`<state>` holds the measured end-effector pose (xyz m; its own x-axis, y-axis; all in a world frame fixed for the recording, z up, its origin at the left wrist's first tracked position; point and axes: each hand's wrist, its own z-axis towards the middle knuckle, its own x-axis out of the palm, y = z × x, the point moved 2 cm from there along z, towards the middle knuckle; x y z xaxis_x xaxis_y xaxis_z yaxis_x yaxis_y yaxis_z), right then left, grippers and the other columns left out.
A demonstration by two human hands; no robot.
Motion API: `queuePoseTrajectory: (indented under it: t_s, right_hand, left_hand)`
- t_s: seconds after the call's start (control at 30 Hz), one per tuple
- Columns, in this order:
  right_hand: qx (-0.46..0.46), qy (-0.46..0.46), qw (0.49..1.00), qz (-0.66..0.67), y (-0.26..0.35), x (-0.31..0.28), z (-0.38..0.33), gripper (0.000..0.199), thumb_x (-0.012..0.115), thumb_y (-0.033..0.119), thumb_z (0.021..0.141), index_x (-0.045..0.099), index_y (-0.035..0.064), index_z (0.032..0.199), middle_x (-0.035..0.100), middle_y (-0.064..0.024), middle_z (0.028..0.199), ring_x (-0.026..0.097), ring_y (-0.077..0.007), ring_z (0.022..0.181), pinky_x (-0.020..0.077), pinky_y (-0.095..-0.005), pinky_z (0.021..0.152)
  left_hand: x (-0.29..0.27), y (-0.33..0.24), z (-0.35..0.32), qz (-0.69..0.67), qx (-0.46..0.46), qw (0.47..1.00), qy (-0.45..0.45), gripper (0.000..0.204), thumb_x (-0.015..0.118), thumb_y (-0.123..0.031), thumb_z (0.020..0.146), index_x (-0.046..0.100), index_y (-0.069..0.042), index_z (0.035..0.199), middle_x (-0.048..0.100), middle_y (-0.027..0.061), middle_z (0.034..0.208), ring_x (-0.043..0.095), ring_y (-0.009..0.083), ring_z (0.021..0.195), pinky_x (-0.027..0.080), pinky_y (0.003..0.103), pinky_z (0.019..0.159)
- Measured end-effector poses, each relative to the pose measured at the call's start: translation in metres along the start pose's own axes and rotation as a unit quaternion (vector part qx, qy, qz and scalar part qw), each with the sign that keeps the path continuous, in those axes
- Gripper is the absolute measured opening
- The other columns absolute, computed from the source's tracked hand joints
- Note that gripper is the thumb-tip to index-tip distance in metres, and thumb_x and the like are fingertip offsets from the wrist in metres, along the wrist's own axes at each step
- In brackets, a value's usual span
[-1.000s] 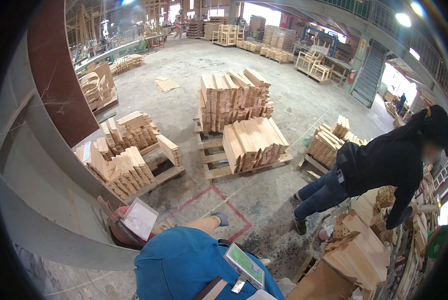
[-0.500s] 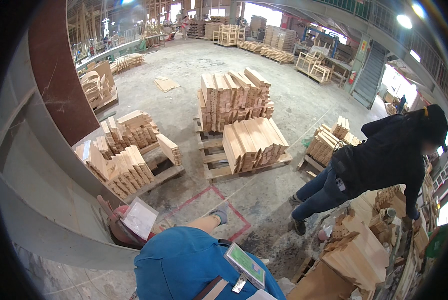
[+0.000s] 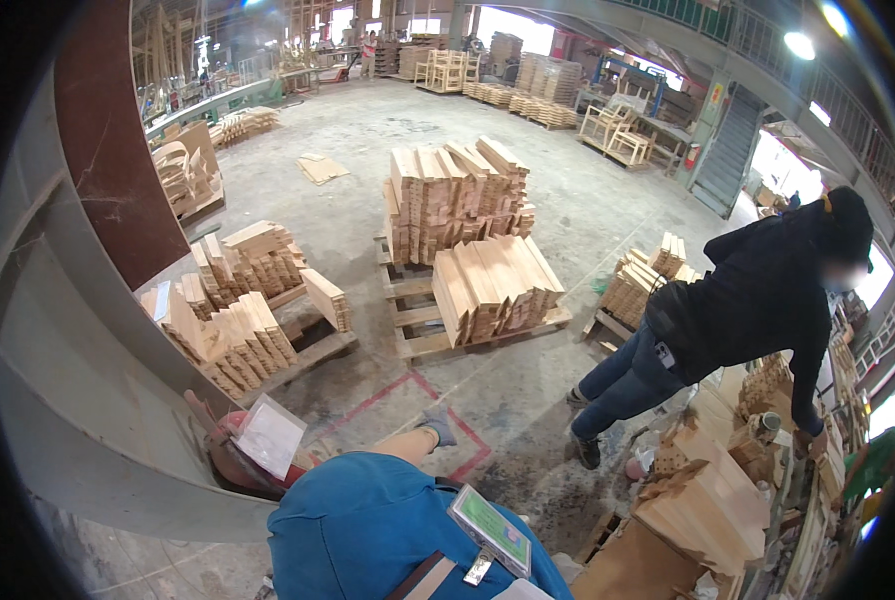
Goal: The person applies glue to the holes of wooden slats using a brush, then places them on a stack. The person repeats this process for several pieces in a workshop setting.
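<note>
We look down past our own blue-clad body at the bottom of the view, and neither of our hands shows here, so we cannot tell whether their fingers are apart or together. A green badge on a clip hangs at our chest, and a bare leg ending in a grey sock stretches toward twelve o'clock over a red line painted on the concrete floor.

Nearest to us, at about ten o'clock from the badge, a clear plastic sleeve with a paper lies tilted on a red round object, just beside the grey curved metal wall.

At three o'clock a co-worker in dark clothes bends over a heap of wooden blocks, one hand down among them; its grasp is too small to read.

At twelve o'clock, well apart from us, stacked timber sits on a pallet, and another loaded pallet stands at eleven o'clock.
</note>
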<state>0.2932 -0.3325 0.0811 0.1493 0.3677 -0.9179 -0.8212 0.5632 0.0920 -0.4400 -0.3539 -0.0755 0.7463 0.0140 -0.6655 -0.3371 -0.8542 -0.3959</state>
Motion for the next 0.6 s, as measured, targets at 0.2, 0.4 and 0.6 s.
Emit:
queuePoseTrajectory:
  t_s: [0.2, 0.4, 0.6]
  right_hand:
    - [-0.001, -0.006, 1.000, 0.016, 0.001, 0.002, 0.003, 0.029, 0.054, 0.022, 0.087, 0.058, 0.0053, 0.111, 0.062, -0.0119, 0.112, 0.060, -0.0265, 0.099, 0.0458, -0.0360, 0.085]
    - [0.011, -0.013, 1.000, 0.013, -0.025, 0.000, -0.005, 0.029, 0.054, 0.022, 0.087, 0.058, 0.0050, 0.111, 0.062, -0.0121, 0.112, 0.060, -0.0266, 0.099, 0.0457, -0.0361, 0.086]
    - [0.051, -0.038, 0.997, 0.050, -0.103, -0.022, -0.001, 0.030, 0.054, 0.021, 0.087, 0.058, 0.0048, 0.111, 0.062, -0.0123, 0.113, 0.060, -0.0268, 0.099, 0.0456, -0.0361, 0.086]
  left_hand:
    - [0.002, -0.002, 0.009, 0.138, 0.014, 0.989, -0.043, 0.113, 0.071, -0.049, 0.065, 0.005, -0.004, 0.147, 0.017, 0.0317, 0.145, 0.046, 0.0426, 0.120, 0.042, 0.051, 0.095]
    - [0.007, -0.005, 0.014, 0.168, 0.073, 0.980, -0.078, 0.095, 0.070, -0.050, 0.066, 0.033, 0.000, 0.138, 0.042, 0.0257, 0.135, 0.050, 0.0401, 0.117, 0.044, 0.047, 0.094]
    - [0.003, -0.024, 0.015, 0.191, 0.163, 0.968, 0.020, 0.072, 0.070, -0.047, 0.069, 0.052, -0.002, 0.122, 0.061, 0.0215, 0.112, 0.060, 0.0347, 0.103, 0.048, 0.042, 0.086]
